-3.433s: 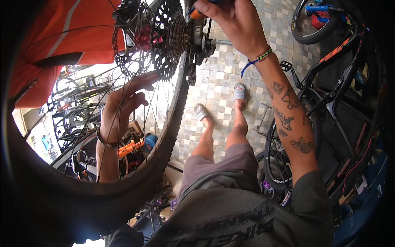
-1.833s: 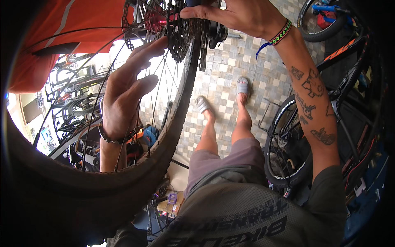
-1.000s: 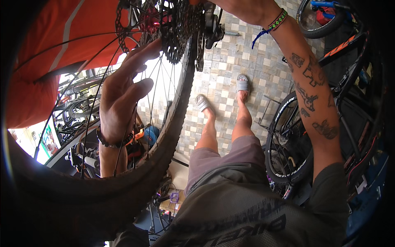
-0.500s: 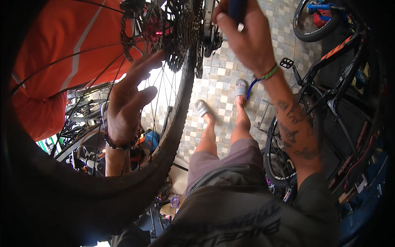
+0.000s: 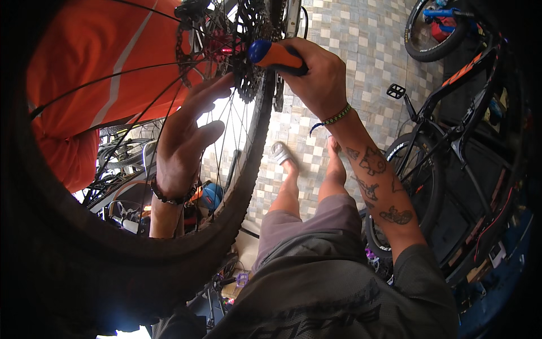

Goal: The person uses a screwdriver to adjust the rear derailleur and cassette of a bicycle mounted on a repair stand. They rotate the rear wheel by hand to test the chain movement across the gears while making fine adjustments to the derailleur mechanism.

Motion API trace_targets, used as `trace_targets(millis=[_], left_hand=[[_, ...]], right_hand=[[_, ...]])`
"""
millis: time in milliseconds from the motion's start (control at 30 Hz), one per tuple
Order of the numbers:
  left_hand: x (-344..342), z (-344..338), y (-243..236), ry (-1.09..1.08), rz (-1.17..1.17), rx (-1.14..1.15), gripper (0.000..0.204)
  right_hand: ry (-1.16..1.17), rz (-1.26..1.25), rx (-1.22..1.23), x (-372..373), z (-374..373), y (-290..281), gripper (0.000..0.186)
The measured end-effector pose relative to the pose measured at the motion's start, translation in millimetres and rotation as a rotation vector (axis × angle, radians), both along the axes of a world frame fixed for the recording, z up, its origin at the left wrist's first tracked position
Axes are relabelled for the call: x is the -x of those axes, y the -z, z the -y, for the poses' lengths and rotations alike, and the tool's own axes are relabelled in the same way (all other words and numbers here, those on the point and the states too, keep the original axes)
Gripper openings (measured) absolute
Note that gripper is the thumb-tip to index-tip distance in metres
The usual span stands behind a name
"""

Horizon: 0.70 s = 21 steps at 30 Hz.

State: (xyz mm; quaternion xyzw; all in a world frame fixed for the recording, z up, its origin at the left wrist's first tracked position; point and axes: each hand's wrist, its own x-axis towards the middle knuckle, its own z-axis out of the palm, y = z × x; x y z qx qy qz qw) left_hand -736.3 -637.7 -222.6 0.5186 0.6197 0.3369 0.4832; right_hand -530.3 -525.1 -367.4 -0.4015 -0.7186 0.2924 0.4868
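Note:
A large bicycle wheel with a knobby tire (image 5: 192,260) takes up the left side. Its cassette (image 5: 247,62) and reddish hub (image 5: 223,45) are near the top. My left hand (image 5: 189,135) reaches up behind the spokes, fingers stretched out, fingertips close to the hub; I cannot tell whether they touch it. My right hand (image 5: 316,76) is closed around a tool with an orange and blue handle (image 5: 278,56). The blue end points left, in front of the cassette. The tool's working end is hidden, so its kind does not show.
A person in an orange shirt (image 5: 113,62) is beyond the wheel. On the right stands a black bicycle frame (image 5: 446,118) with a pedal (image 5: 396,91); another wheel (image 5: 415,34) is at the upper right. My feet are on a tiled floor (image 5: 361,68).
My right hand has come left and slightly down, swinging the tool's handle over in front of the cassette. The wheel and my left hand appear slightly farther right in view.

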Motion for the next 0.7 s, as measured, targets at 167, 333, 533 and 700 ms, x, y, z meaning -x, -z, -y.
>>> trace_targets(millis=[167, 333, 533, 700], left_hand=[[4.0, -1.4, 1.9, 0.021, -0.004, -0.012, 0.072], [8.6, 0.3, 3.5, 0.031, -0.015, -0.011, 0.068], [2.6, -10.5, 0.7, -0.101, -0.083, 0.043, 0.045], [-13.0, -30.9, -0.5, -0.142, -0.282, 0.146, 0.031]], right_hand=[[-0.029, 0.031, -0.006, -0.1, -2.6, -0.1, 0.035], [0.048, -0.165, 0.227, -11.9, 4.8, -2.6, 0.022], [0.345, -0.386, 0.664, -52.3, 28.9, 33.7, 0.02], [0.419, -0.319, 0.77, -96.7, 72.0, 53.7, 0.024]])
